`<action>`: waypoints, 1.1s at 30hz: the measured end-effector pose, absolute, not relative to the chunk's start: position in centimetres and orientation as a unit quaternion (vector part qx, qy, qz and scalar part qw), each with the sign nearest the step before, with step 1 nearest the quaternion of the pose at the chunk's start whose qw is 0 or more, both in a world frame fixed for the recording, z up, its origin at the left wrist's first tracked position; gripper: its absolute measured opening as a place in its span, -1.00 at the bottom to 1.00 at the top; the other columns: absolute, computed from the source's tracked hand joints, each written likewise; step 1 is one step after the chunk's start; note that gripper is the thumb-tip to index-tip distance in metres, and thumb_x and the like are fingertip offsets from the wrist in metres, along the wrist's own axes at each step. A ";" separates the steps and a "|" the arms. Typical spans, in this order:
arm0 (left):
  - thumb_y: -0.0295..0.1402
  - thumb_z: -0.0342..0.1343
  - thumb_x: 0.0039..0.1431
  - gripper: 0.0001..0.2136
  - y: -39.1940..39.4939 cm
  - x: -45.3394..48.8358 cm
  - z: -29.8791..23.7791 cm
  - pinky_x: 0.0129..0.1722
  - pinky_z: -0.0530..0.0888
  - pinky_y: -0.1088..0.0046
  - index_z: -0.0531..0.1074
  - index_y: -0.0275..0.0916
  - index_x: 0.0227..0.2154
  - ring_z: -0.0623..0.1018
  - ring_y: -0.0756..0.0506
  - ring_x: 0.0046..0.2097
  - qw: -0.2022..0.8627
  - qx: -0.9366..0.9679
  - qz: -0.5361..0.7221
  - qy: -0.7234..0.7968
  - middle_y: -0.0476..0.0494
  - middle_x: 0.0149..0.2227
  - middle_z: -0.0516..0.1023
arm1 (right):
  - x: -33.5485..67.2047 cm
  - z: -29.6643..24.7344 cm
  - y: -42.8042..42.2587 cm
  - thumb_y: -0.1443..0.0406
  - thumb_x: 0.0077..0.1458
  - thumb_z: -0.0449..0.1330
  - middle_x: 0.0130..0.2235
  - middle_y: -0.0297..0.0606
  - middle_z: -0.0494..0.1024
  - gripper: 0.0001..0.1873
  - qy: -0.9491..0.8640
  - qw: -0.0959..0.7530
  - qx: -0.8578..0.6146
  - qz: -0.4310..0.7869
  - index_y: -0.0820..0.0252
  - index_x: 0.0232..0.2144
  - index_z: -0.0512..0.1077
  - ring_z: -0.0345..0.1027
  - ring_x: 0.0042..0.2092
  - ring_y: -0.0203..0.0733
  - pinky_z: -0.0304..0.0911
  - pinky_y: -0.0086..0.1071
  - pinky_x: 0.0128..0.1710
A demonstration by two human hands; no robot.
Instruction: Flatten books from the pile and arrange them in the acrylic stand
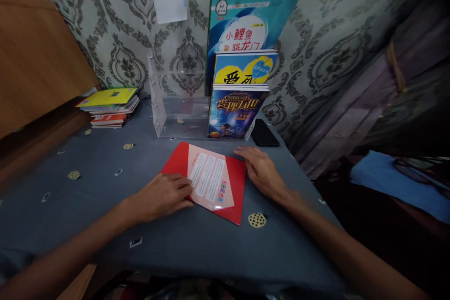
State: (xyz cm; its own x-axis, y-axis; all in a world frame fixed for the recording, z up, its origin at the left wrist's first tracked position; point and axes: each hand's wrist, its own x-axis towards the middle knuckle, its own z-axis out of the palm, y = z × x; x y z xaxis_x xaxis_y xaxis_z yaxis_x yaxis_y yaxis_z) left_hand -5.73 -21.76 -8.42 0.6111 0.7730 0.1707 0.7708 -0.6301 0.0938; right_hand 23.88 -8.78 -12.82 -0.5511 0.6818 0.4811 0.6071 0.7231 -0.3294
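Note:
A thin red book (211, 180) lies turned at an angle on the cloth-covered table, with a pale pink panel of text on its upper face. My left hand (165, 197) is closed at its left edge, fingers over the cover and thumb along the lower side. At the opposite edge, my right hand (262, 171) has its fingers stretched out by the upper right corner. Whether the right fingertips touch the book is hard to make out. Behind it stands a clear plastic book rack (179, 108), holding upright books at its right end, a dark blue book (235, 112) in front.
A stack of books (110, 108) with a yellow one on top sits at the back left. A black phone-like slab (265, 132) lies right of the rack. Beyond the table's right edge are a blue cloth (397, 183) and glasses. A wooden cabinet (42, 56) borders the left.

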 end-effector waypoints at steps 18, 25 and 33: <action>-0.40 -0.11 0.41 -0.71 -26.0 -9.9 -11.0 -0.14 0.51 0.25 0.52 -0.31 -0.07 0.58 -0.18 -0.11 -0.153 0.833 0.161 0.507 -0.28 -0.10 0.62 | 9.0 -10.9 -15.3 0.47 0.29 -0.01 -0.10 -0.08 0.44 -0.58 -0.979 0.123 -0.112 0.115 0.31 0.16 0.31 0.21 -0.14 -0.08 0.27 -0.20 -0.10; -0.50 -0.07 0.36 -0.70 -26.6 -9.7 -11.9 -0.08 0.55 0.20 0.53 -0.28 -0.01 0.61 -0.21 -0.03 -0.155 0.828 0.173 0.511 -0.28 -0.06 0.63 | 7.0 -10.8 -14.7 0.49 0.24 0.04 -0.06 -0.11 0.40 -0.56 -0.978 0.107 -0.130 0.124 0.21 0.14 0.35 0.19 -0.11 -0.08 0.23 -0.22 -0.10; -0.47 -0.03 0.35 -0.76 -26.3 -9.4 -11.4 -0.16 0.58 0.26 0.55 -0.30 -0.10 0.63 -0.17 -0.11 -0.177 0.827 0.181 0.502 -0.25 -0.15 0.65 | 7.5 -11.3 -13.3 0.37 0.31 0.05 -0.10 -0.11 0.40 -0.60 -0.978 0.121 -0.155 0.075 0.15 0.16 0.37 0.18 -0.14 -0.05 0.18 -0.20 -0.15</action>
State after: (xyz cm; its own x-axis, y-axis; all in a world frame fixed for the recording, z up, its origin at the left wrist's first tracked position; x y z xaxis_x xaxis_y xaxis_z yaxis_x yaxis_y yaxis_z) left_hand -9.35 -26.29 -11.36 0.4311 0.7660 0.4769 0.8941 -0.4337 -0.1116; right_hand 7.46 -13.26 -11.26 -0.9224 0.3215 0.2141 0.2851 0.9406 -0.1842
